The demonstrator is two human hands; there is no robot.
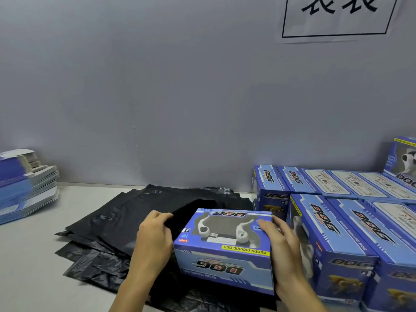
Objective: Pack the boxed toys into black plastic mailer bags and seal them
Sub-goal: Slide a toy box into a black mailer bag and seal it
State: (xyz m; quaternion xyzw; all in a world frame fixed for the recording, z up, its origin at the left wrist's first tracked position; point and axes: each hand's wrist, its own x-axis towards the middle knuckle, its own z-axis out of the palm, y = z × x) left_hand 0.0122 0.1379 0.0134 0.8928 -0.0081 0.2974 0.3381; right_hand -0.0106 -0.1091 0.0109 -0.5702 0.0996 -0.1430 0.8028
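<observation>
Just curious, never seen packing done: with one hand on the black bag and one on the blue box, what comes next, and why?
Probably slide the toy box into the mailer bag: the left hand pinches the bag's edge right beside the box, while the right hand grips the box's far side.

Mailer bags [126, 224] spread mid-bench, toy box [225, 248] on top btwn left hand [154, 238] & right hand [281, 248]. Boxed toys [351, 233] stacked right, flat cartons [27, 188] far left, wall [157, 86] behind w/ sign [337, 16].
</observation>
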